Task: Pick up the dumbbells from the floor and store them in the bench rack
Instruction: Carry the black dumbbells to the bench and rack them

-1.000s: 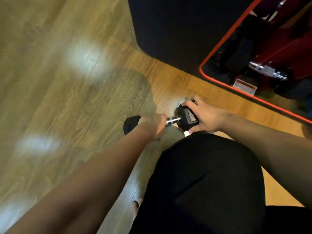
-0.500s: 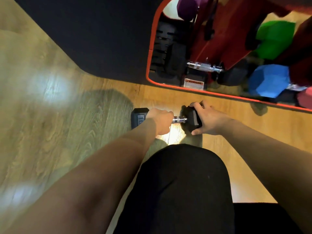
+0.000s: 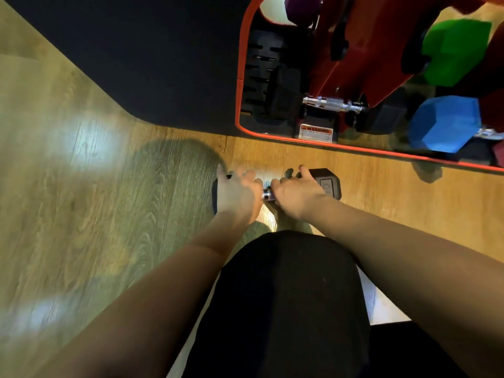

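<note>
Below, on glossy wooden floor (image 3: pixel 81 186): black hexagonal dumbbell (image 3: pixel 328 185) with knurled chrome handle, near red-framed bench rack (image 3: pixel 300 140). Left hand (image 3: pixel 237 193) spread over left rubber head, fingers apart. Right hand (image 3: pixel 296 192) curled around handle beside right head. Behind red frame: blue dumbbell (image 3: pixel 444 124), green dumbbell (image 3: pixel 455 50), both faceted.

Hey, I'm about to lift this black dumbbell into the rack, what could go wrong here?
1. The left hand looks splayed over the black dumbbell rather than wrapped round its handle, so the grip may slip.
2. A bare foot seems to sit right under the handle; a drop could hit it.
3. The rack already holds a blue dumbbell and a green dumbbell, so space looks tight.
</note>
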{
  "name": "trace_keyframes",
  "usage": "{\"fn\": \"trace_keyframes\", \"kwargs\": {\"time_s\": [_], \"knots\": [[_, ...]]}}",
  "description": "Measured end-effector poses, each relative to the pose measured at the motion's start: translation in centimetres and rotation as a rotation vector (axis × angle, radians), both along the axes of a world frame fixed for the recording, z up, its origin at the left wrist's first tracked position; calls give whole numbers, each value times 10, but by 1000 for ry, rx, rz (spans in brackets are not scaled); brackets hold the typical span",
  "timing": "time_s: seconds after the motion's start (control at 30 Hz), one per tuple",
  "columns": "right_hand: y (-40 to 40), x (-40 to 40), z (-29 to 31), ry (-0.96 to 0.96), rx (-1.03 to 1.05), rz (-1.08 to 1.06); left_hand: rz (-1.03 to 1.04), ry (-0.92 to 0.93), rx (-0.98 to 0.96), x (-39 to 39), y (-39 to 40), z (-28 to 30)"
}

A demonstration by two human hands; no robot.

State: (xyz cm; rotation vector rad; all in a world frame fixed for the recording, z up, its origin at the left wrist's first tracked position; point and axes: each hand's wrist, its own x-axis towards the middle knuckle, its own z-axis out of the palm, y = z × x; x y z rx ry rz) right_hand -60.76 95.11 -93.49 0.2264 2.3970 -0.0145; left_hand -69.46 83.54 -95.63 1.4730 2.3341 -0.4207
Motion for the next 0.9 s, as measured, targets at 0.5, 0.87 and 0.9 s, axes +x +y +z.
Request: {"fn": "trace_keyframes", "kwargs": {"time_s": [0.5, 0.87, 0.9], "knots": [[1, 71, -6, 553, -144, -966, 1024, -571, 815, 24, -51, -2], [2, 78, -23, 747, -462, -1402, 1277, -626, 918, 37, -42, -9], [1, 78, -23, 756, -461, -1408, 1281, -631, 914, 36, -42, -9]]}}
